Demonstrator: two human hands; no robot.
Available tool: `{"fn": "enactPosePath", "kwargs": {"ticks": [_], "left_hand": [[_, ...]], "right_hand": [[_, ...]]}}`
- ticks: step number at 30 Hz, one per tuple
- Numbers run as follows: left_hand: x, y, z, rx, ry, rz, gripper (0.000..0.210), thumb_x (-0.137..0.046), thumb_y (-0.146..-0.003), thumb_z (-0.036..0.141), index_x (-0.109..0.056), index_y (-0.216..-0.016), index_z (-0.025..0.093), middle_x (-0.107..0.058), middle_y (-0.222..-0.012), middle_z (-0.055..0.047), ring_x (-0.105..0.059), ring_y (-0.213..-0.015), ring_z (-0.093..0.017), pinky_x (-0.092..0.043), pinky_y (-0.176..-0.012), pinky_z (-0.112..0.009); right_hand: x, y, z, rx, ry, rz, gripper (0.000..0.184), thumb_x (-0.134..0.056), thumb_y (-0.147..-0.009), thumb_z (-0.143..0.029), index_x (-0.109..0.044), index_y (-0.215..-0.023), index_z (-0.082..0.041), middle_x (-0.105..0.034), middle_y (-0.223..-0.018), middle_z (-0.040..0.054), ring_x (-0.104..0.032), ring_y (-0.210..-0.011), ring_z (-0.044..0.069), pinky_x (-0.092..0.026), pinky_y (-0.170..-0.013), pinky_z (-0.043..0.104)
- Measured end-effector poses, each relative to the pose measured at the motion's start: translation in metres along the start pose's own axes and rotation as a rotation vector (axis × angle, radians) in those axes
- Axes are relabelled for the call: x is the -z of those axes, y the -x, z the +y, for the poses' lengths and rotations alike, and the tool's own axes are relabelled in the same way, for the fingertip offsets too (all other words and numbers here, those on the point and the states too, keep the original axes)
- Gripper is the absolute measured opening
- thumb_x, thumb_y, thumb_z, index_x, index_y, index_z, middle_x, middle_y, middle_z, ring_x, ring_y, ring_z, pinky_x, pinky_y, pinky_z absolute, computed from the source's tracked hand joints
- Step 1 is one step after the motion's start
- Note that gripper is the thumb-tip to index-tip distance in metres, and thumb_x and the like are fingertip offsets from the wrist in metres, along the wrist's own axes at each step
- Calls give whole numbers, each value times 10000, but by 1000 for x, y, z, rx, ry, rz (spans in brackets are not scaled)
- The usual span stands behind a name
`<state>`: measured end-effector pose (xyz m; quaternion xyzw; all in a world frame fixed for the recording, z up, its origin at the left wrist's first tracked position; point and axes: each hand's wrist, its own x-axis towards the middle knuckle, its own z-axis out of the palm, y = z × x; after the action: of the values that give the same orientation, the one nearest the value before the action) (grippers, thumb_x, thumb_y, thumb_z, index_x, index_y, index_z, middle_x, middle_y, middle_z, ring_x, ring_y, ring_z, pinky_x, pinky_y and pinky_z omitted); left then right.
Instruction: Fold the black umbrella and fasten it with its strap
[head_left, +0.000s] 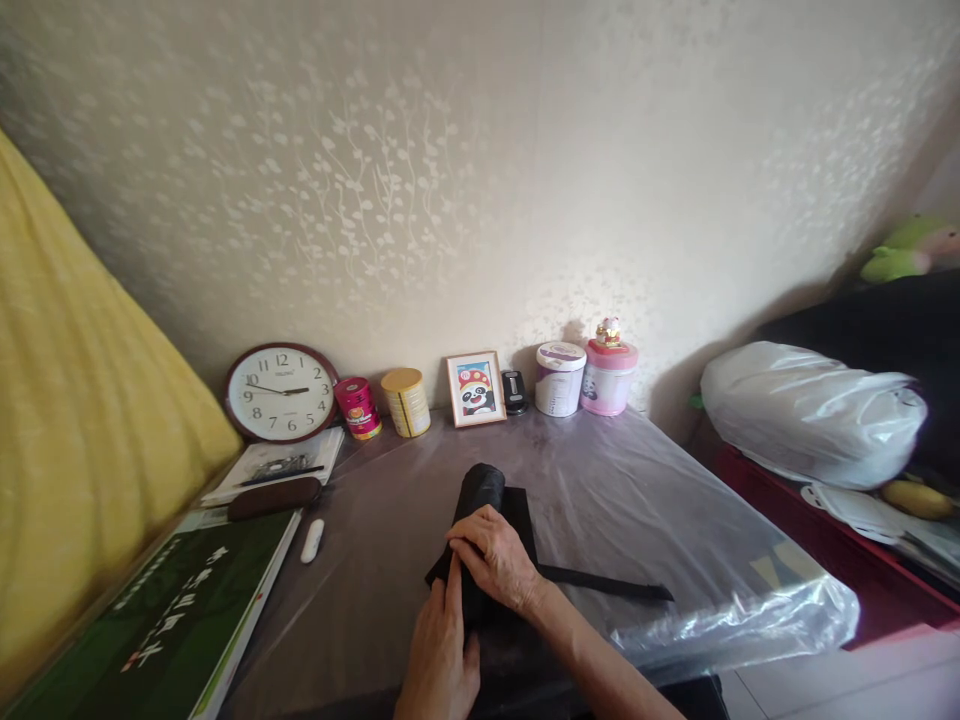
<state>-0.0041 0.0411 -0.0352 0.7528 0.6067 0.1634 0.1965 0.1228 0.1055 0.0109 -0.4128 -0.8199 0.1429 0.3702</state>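
Note:
A black rolled cloth [480, 487] lies lengthwise on the table in front of me, with a flat dark flap [519, 515] spread out at its right. From that flap a long black strap [607, 581] runs to the right across the table. My right hand [495, 560] is closed over the top of the roll, fingers bent around it. Along the roll's near left side, my left hand [441, 645] presses with long fingers and thumb, its fingertips close to my right hand's. Both hands cover the middle of the roll.
Plastic film covers the table [375, 560]. At left are a green book [165, 620], brown case [274, 497] and white stick-like object [312, 541]. A clock [282, 393], tins [406, 402], picture frame [475, 388] and tubs [560, 380] line the wall. A white bag [810, 412] sits right.

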Motion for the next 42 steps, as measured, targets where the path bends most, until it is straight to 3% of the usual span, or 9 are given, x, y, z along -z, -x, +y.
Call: {"fn": "enactPosePath", "kwargs": {"ticks": [5, 14, 20, 25, 28, 32, 37, 42], "left_hand": [[0, 1, -1, -7, 38, -2, 694, -329, -743, 95, -87, -1389, 15, -252, -1445, -206, -278, -1331, -270, -259, -1082, -416], [7, 1, 5, 28, 68, -38, 721, -342, -726, 70, -73, -1392, 7, -251, -1451, -210, -241, -1348, -280, -238, -1089, -439], [4, 1, 4, 7, 93, 30, 717, -343, -721, 69, -92, -1390, 12, -285, -1435, -214, -270, -1335, -279, -259, -1084, -440], [-2, 2, -1, -21, 121, 83, 698, -333, -738, 88, -94, -1391, 31, -312, -1415, -210, -312, -1313, -280, -289, -1067, -446], [-3, 3, -3, -51, 152, 111, 693, -332, -748, 106, -84, -1392, 42, -310, -1412, -202, -303, -1317, -266, -293, -1065, -436], [0, 2, -1, -36, 158, 107, 707, -356, -732, 108, -102, -1389, 45, -333, -1394, -199, -338, -1297, -260, -296, -1062, -419], [3, 2, 1, -22, 183, 109, 697, -369, -736, 122, -128, -1387, 54, -348, -1389, -190, -323, -1307, -265, -294, -1062, -419], [3, 2, 0, -47, 194, 106, 701, -371, -734, 120, -121, -1385, 47, -335, -1396, -188, -314, -1312, -257, -280, -1075, -411]], "right_hand": [[-6, -7, 18, 69, 110, -57, 246, -417, -917, -239, -657, -970, -247, -673, -1063, 6, -459, -1180, 170, -203, -1069, 418], [-14, -43, 65, -15, 185, -33, 266, -413, -907, -203, -674, -926, -248, -678, -1054, 10, -440, -1203, 183, -176, -1068, 447], [2, -49, 87, -377, 35, 143, 269, -462, -865, -240, -620, -1080, -201, -604, -1189, 69, -498, -1149, 182, -317, -1016, 332], [31, -19, 106, -645, -14, 253, 315, -373, -868, -229, -605, -1059, -134, -646, -1041, 117, -576, -1019, 204, -413, -910, 344], [38, 2, 104, -750, -116, 226, 290, -377, -857, -242, -616, -993, -149, -670, -867, 64, -631, -832, 168, -491, -713, 268], [34, 15, 87, -824, -249, 162, 285, -406, -847, -285, -614, -977, -141, -638, -759, 33, -610, -627, 131, -465, -483, 201], [29, 11, 65, -845, -319, 142, 365, -494, -821, -354, -552, -1112, -141, -613, -744, 12, -569, -571, 117, -420, -420, 187], [26, 1, 53, -841, -346, 116, 423, -581, -760, -291, -522, -1151, -139, -590, -686, -13, -539, -528, 112, -410, -404, 189]]}}
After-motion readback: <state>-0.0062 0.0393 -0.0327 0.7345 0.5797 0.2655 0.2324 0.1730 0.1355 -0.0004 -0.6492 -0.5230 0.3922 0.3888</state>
